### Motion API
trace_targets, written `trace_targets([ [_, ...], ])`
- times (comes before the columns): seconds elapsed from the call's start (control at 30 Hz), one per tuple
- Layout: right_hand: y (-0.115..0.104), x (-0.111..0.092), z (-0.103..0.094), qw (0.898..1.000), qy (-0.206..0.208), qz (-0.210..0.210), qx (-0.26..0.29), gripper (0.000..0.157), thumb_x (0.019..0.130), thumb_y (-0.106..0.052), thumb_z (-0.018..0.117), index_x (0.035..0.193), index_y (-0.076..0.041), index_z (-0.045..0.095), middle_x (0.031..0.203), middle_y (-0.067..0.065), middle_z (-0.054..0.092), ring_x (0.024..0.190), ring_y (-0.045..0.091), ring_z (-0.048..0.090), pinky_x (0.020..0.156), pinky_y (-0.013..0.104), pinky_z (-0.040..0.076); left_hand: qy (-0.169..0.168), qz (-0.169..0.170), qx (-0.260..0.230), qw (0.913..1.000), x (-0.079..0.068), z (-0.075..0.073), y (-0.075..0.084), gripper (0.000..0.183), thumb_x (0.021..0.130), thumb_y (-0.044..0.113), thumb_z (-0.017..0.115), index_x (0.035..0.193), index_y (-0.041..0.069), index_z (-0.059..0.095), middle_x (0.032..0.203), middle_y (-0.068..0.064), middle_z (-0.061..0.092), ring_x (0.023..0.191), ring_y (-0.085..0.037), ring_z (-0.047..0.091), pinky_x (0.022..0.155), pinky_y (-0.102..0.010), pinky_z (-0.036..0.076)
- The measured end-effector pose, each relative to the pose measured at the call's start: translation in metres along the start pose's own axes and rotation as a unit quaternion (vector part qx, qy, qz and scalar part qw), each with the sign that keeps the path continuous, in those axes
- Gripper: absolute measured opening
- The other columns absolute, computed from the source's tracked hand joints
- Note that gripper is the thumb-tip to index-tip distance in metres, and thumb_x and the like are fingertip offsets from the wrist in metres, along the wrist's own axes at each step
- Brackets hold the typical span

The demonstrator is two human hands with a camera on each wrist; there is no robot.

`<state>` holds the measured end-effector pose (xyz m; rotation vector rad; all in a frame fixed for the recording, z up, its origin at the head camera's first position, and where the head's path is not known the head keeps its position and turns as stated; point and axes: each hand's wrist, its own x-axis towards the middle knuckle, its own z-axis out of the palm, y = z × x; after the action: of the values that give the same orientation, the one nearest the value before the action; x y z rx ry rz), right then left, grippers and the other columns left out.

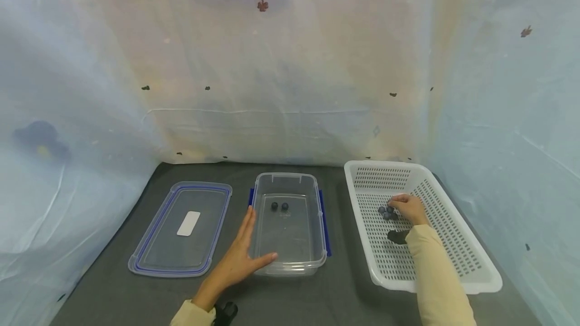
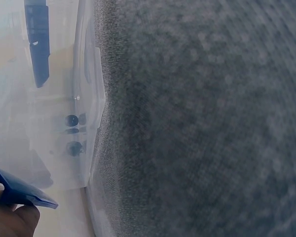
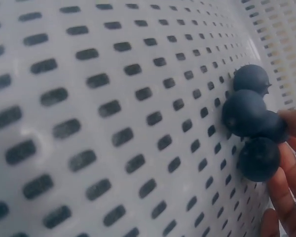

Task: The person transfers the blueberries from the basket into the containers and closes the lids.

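Inside the white slotted basket, my right hand pinches a blueberry between thumb and fingertips. Several more blueberries lie clustered right at those fingers on the basket floor. My left hand is spread beside the clear plastic container, fingers straight along its left wall, thumb stretched over the near left part. In the left wrist view, its fingertips are at a blue side latch. Two blueberries sit on the container's floor toward the back.
A clear lid with a blue seal and a white label lies flat to the left of the container. Everything stands on a dark grey cloth. Pale printed sheeting walls the back and both sides.
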<state>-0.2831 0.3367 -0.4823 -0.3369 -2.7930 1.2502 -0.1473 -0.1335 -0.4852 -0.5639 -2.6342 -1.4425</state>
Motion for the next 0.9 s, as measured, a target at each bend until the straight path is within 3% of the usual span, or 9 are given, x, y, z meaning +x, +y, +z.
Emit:
trace_targets([
  [0.2,0.002,0.001,0.000,0.999,-0.003,0.010,0.043,0.035,0.089,-0.013,0.064,0.113,0.011,0.060,0.112,0.028,0.061,0.104,0.038,0.053,0.090,0.051,0.041,-0.002,-0.001,0.003,1.0000,-0.001,0.000,0.001,0.115,0.079,0.048,0.078,0.156,0.008,0.003,0.162,-0.009,-0.005,0.143,-0.037,0.007,0.105,-0.065,0.020],
  [0.5,-0.016,0.002,-0.011,0.997,-0.030,-0.041,0.062,0.043,0.098,-0.016,0.057,0.130,0.012,0.049,0.130,0.033,0.050,0.120,0.045,0.046,0.100,0.057,0.036,-0.002,0.001,-0.001,1.0000,0.000,0.000,0.001,0.115,0.079,0.048,0.077,0.156,0.007,0.002,0.162,-0.011,-0.005,0.143,-0.039,0.008,0.105,-0.065,0.020],
  [0.9,-0.039,-0.003,-0.030,0.991,-0.026,-0.091,0.098,0.045,0.099,-0.018,0.058,0.132,0.011,0.049,0.123,0.028,0.051,0.115,0.037,0.046,0.098,0.053,0.037,-0.006,-0.003,-0.003,1.0000,0.000,-0.001,0.002,0.115,0.080,0.046,0.077,0.155,0.004,0.001,0.161,-0.013,-0.006,0.141,-0.043,0.013,0.102,-0.062,0.030],
])
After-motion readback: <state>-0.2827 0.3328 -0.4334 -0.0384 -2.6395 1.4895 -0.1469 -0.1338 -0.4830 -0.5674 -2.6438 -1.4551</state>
